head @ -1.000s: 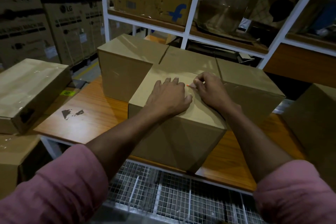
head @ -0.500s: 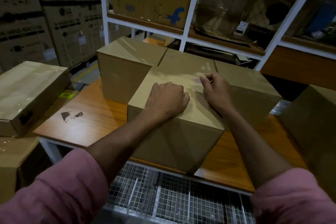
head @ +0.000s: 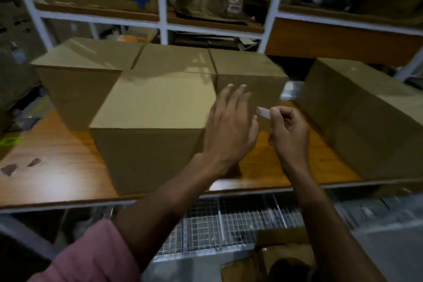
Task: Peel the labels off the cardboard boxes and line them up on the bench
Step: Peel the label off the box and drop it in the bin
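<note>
A plain cardboard box [head: 151, 121] stands at the front of the wooden bench [head: 57, 171], its top bare. Behind it is a row of three more boxes: left [head: 77, 75], middle [head: 174, 59], right [head: 247, 68]. My right hand [head: 288, 133] hovers right of the front box, above the bench, with its fingers pinched on a small pale strip, the peeled label [head: 263, 112]. My left hand [head: 231, 128] is in the air just off the front box's right edge, fingers spread, holding nothing. The frame is motion-blurred.
A larger cardboard box [head: 361, 117] lies on the bench's right end. White shelving [head: 162, 2] with cartons stands behind. Wire mesh [head: 224, 220] lies below the bench's front edge. Dark patches [head: 9, 169] mark the bench at left.
Both hands have come off the front box's top and moved right. My right hand now holds a peeled strip in the air; my left hand has opened. The view has swung right.
</note>
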Demonstrator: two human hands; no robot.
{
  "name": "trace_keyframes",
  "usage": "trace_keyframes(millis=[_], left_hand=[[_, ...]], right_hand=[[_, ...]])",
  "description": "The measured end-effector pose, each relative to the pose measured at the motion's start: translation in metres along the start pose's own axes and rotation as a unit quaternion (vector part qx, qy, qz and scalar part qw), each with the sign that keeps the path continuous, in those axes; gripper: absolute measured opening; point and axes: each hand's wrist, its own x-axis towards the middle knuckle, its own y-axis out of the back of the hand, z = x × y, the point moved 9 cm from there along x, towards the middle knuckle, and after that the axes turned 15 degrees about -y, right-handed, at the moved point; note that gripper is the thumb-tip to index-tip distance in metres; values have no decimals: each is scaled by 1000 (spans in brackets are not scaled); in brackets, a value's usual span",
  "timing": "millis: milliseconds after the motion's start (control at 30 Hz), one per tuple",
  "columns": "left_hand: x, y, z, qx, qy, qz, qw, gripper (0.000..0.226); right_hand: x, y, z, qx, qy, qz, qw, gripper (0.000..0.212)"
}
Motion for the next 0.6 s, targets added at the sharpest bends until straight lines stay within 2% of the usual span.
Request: trace_keyframes(millis=[100, 167, 267, 400, 600], left_hand=[[-18, -62, 55, -87, -42, -31, 995, 54], [-44, -113, 89, -145, -45, -106, 983, 53], [-93, -185, 141, -200, -54, -218, 954, 51], [-165, -267, 202, -211, -85, -359, 905, 52], [-237, -339, 271, -212, -132, -490, 835, 49]], right_hand=[[-30, 73, 61, -10, -59, 73, 996, 17], [-60, 116, 102, -22, -93, 105, 990, 10], [-108, 168, 172, -54, -169, 137, 975, 10], [-179, 226, 266, -123, -264, 174, 941, 11], [-249, 293, 391, -219, -387, 180, 877, 12]])
